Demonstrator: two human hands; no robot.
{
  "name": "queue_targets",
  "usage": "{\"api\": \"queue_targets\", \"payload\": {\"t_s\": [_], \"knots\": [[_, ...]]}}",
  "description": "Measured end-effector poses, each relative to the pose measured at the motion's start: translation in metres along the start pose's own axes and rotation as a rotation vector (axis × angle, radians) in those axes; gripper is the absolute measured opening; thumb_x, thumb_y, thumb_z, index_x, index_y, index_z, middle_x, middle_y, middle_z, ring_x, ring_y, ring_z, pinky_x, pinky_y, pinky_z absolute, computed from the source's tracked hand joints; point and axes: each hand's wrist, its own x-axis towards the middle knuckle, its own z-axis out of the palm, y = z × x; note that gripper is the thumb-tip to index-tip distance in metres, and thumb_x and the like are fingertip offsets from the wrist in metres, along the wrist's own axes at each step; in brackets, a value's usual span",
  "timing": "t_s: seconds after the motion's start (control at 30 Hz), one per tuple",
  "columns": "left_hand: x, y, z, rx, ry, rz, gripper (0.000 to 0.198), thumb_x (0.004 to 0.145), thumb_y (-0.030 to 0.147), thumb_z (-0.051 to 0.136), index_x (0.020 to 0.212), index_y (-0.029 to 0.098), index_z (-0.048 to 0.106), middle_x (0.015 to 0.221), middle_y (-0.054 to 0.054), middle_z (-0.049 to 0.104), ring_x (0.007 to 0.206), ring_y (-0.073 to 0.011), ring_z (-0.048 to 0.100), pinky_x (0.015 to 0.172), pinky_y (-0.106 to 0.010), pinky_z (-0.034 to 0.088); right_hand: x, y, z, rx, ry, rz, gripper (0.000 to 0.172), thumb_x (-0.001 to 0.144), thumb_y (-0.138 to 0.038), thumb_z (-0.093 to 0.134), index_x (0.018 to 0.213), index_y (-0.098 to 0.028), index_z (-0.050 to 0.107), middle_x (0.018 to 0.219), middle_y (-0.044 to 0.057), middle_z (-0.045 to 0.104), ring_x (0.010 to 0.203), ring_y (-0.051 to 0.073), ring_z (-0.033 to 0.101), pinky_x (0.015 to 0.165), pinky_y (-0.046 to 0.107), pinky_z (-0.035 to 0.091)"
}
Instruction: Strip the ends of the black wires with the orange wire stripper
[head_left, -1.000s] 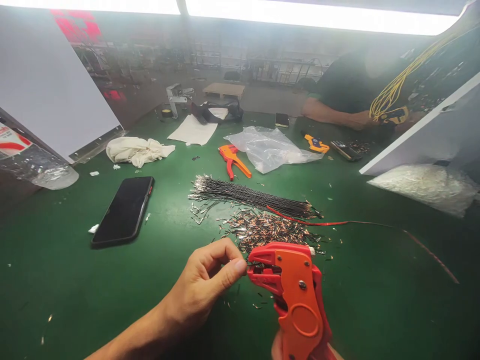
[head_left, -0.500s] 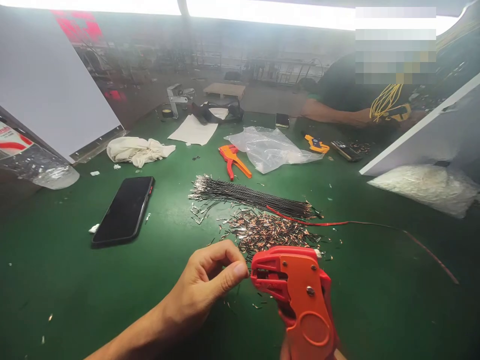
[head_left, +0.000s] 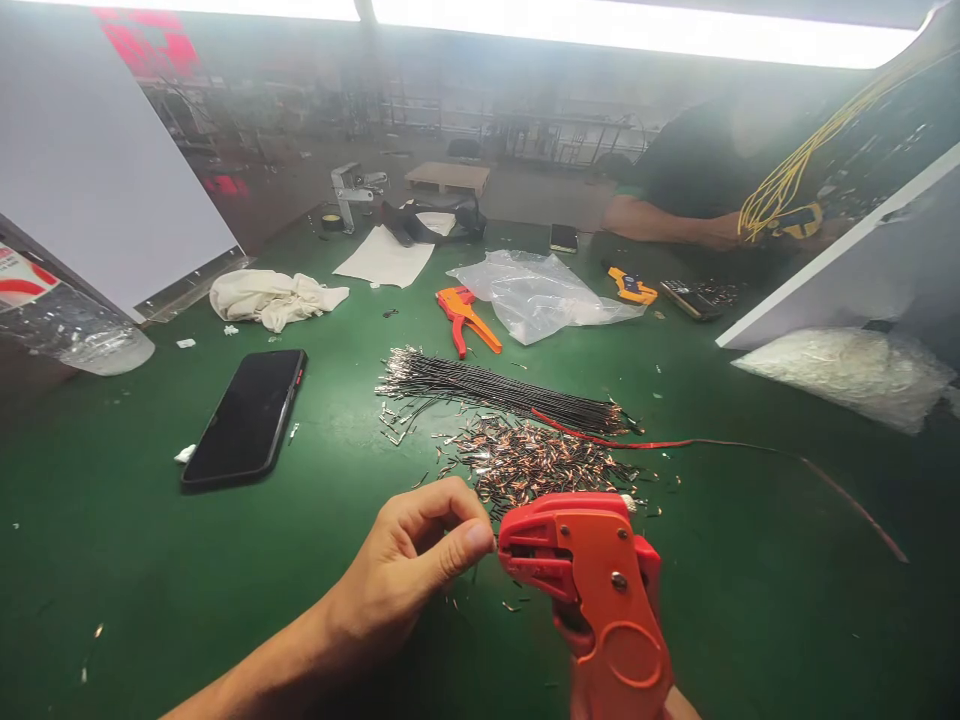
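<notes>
My left hand (head_left: 431, 560) is closed in a pinch, thumb against forefinger, right at the jaw mouth of a red and orange wire stripper (head_left: 615, 590). A tiny bit of something shows between the fingertips and the jaws, too small to name. My right hand (head_left: 681, 704), mostly hidden behind the handle, grips this stripper upright. Just beyond it lies a heap of short black wire offcuts (head_left: 532, 460) with copper ends. Behind the heap is a bundle of black wires (head_left: 502, 390), silvery terminals at its left end. Across them runs a red wire (head_left: 645, 446).
A black phone (head_left: 246, 420) lies left. Farther back are a second wire stripper (head_left: 466, 318), a clear plastic bag (head_left: 536, 295), a white cloth (head_left: 277, 298) and a bottle (head_left: 75, 325). A filled bag (head_left: 847, 375) sits right. Opposite, a person's arm (head_left: 667, 222) is near yellow wires.
The stripper's jaws look a little more closed, and its handle has shifted slightly. My left hand keeps its pinch at the jaws. The whole view has moved slightly.
</notes>
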Motion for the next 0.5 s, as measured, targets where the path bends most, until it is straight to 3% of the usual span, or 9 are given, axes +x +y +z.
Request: {"api": "queue_targets", "payload": {"t_s": [0.1,0.23,0.3,0.5], "knots": [[0.0,0.0,0.0,0.003,0.012,0.008,0.039,0.09,0.05,0.065,0.071,0.017,0.057,0.063,0.005,0.042,0.054,-0.0076,0.032,0.051,-0.022,0.026,0.031,0.013,-0.003,0.031,0.087,-0.069,0.039,0.097,-0.053,0.054,0.102,-0.016,0.065,0.088,0.003,0.071,0.067,0.015,0.067,0.059,0.03,0.058],[0.0,0.0,-0.001,0.013,0.013,0.005,0.04,0.089,0.051,0.065,0.07,0.017,0.058,0.063,0.005,0.042,0.053,-0.0072,0.032,0.05,-0.022,0.025,0.044,0.015,-0.001,0.048,0.151,-0.129,0.065,0.077,-0.086,0.045,0.079,-0.024,0.062,0.063,-0.003,0.065,0.056,0.014,0.063,0.047,0.023,0.053],[0.0,0.0,0.0,0.01,0.013,-0.008,0.04,0.088,0.052,0.066,0.07,0.016,0.058,0.062,0.005,0.042,0.052,-0.0071,0.032,0.048,-0.022,0.024,0.043,0.012,0.001,0.043,0.161,-0.144,0.067,0.071,-0.09,0.047,0.075,-0.025,0.06,0.061,-0.003,0.063,0.054,0.015,0.062,0.046,0.024,0.053],[0.001,0.0,0.0,-0.009,0.022,-0.035,0.042,0.086,0.054,0.067,0.07,0.016,0.058,0.061,0.005,0.041,0.051,-0.0068,0.031,0.047,-0.021,0.024,0.054,0.009,-0.003,-0.046,0.109,-0.165,0.059,0.074,-0.085,0.052,0.068,-0.026,0.055,0.05,-0.005,0.051,0.047,0.016,0.059,0.042,0.026,0.051]]}}
